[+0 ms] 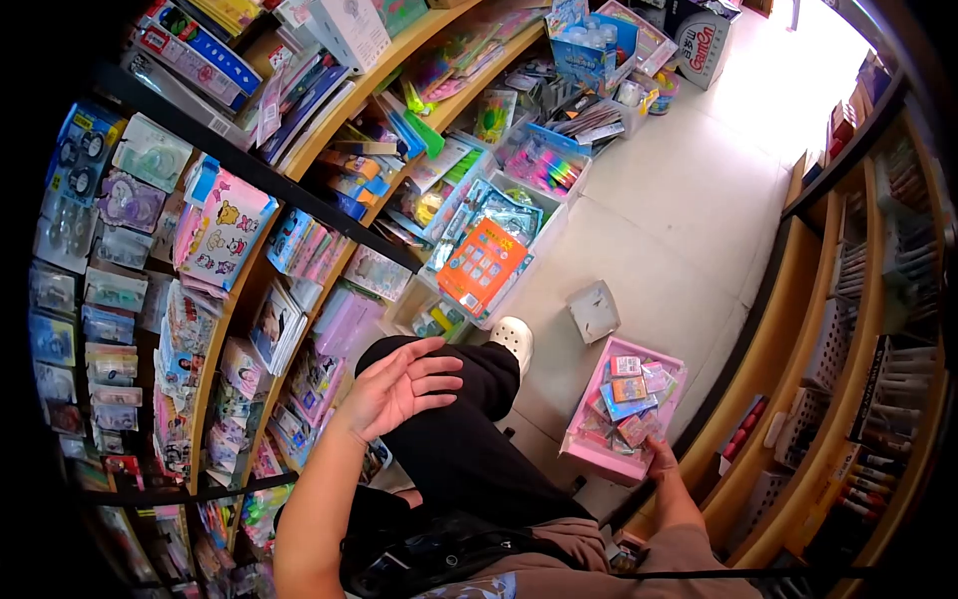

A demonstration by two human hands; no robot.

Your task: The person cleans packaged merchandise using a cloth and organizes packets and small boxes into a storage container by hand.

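My left hand is raised over my black-trousered leg, palm turned up and fingers apart, with nothing in it. Low on the right, my right hand grips the near right corner of a pink box. Inside that open box lie several small packaged items, some with orange and pink labels and some in clear wrap. What exactly the packets contain is too small to tell. A white clog on my foot shows beyond my knee.
Shelves crowded with stationery and packets curve along the left. Clear bins and an orange packet stand at the shelf foot. A whitish box sits on the tiled floor. Wooden shelves with pens and baskets line the right.
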